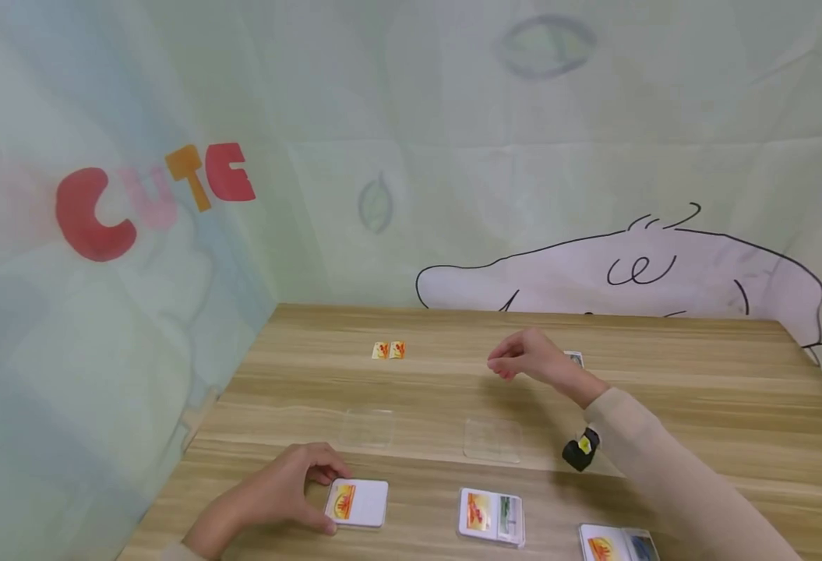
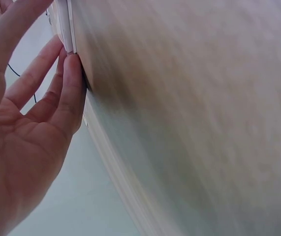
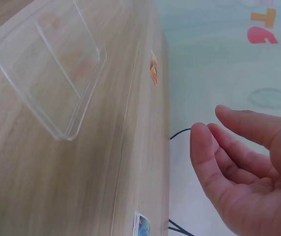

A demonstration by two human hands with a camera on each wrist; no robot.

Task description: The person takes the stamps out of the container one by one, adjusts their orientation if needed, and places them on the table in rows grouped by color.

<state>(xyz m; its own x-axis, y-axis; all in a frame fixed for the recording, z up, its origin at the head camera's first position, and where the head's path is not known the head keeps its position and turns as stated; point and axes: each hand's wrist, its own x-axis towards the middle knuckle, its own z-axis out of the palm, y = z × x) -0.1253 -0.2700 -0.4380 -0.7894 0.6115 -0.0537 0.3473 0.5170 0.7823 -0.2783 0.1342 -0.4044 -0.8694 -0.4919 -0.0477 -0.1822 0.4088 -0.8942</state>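
Note:
My left hand [image 1: 284, 483] grips the left side of a flat white case [image 1: 367, 505], thumb at its near corner and fingers at its far corner. One orange picture card [image 1: 343, 501] lies in that case's left half; the right half is blank white. In the left wrist view, fingertips [image 2: 72, 66] touch the case's edge. Above the back of the table hovers my right hand [image 1: 533, 360], loosely curled. The right wrist view shows a gap between its thumb [image 3: 243, 123] and index finger, with nothing held there. Partly behind that hand lies a small picture card [image 1: 575, 358].
Two orange cards [image 1: 389, 351] lie side by side at the back. Two clear plastic covers [image 1: 367, 428] rest mid-table. A middle case [image 1: 491, 535] and a right case [image 1: 617, 545], cut by the frame, each hold two picture cards. Printed cloth [image 1: 453, 179] hangs behind the table.

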